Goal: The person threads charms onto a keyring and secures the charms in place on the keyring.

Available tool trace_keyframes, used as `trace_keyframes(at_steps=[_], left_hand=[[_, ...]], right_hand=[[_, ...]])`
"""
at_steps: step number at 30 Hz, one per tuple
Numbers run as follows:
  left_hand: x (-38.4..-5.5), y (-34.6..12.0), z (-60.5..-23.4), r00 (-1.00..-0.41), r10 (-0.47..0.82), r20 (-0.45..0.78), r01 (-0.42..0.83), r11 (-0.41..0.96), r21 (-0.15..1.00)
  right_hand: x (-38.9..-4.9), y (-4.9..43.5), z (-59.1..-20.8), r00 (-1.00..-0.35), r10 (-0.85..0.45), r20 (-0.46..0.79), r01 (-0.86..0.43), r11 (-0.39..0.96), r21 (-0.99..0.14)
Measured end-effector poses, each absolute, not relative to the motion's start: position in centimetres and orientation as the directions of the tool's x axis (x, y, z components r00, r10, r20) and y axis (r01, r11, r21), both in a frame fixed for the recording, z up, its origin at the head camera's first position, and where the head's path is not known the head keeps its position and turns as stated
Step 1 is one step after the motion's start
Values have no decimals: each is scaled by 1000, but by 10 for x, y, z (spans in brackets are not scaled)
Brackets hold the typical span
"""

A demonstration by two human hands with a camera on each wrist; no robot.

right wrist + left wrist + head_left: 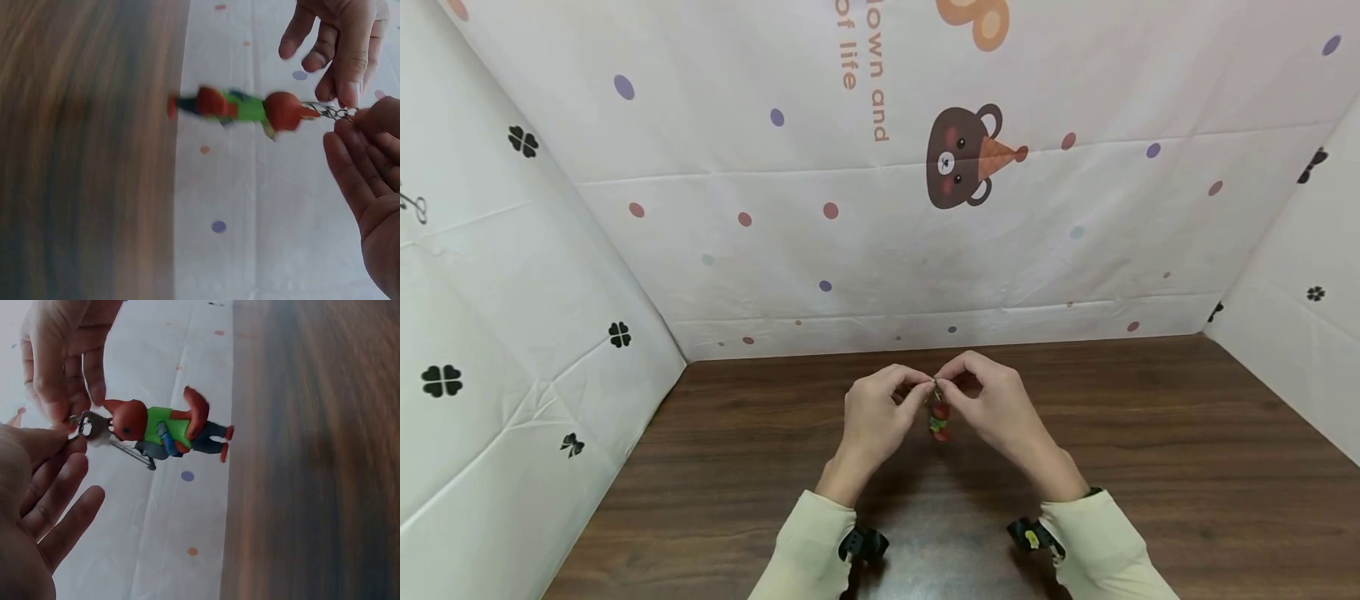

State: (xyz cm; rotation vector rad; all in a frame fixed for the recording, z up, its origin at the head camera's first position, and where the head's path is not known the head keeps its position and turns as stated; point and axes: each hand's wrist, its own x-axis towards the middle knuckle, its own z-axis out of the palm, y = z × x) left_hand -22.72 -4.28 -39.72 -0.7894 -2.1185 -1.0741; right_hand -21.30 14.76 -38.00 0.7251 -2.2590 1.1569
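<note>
A keychain with a fox-like figure (169, 428) hangs between my two hands, above the table. The figure has a red-orange head and tail, a green top and dark blue trousers. At its head, a metal ring and chain (334, 112) run up to my fingertips. My left hand (876, 414) pinches the metal end between thumb and forefinger. From the other side my right hand (996, 410) pinches the same metal part, its fingertips meeting the left ones. A thin silvery bar (132, 454) and a grey piece dangle beside the figure. Fingertips partly hide the ring.
Below the hands lies a dark brown wooden table (737, 467). A white printed cloth (760, 258) with dots and a bear's head stands behind it, and white cloth walls (497, 333) rise at both sides. Each wrist wears a dark strap with a small camera (863, 544).
</note>
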Motion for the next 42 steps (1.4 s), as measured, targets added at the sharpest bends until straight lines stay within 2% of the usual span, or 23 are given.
trace_keyframes(at_steps=[4,9,13,18,21,25,29,33,37,42], left_hand=[[-228,-41,-398,-620,171,766,750,417,514],[-228,-39,-398,-645,144,751,750,306,586],[-228,-40,-397,-654,181,735,742,344,575],[-227,-43,-394,-626,274,730,730,534,426],[-226,-44,-393,-619,302,725,728,566,386],[-227,-44,-395,-612,279,740,743,524,416],[-229,-41,-398,-591,225,774,766,456,453],[-229,-40,-399,-608,196,769,765,401,503],[-228,-40,-398,-641,217,736,746,399,532],[-227,-44,-395,-663,290,691,726,475,497]], right_hand=[[-213,146,-381,-799,-158,580,-587,411,-698],[-214,148,-381,-828,-126,547,-557,311,-770],[-213,149,-379,-796,-164,582,-596,379,-708],[-213,152,-378,-715,-281,640,-682,480,-552],[-213,151,-378,-697,-315,645,-700,496,-514],[-213,151,-378,-726,-281,627,-671,487,-559],[-214,150,-379,-785,-204,585,-607,442,-661],[-214,151,-379,-821,-165,546,-563,388,-730],[-213,153,-378,-812,-195,550,-575,430,-696],[-212,154,-376,-755,-307,580,-648,486,-586]])
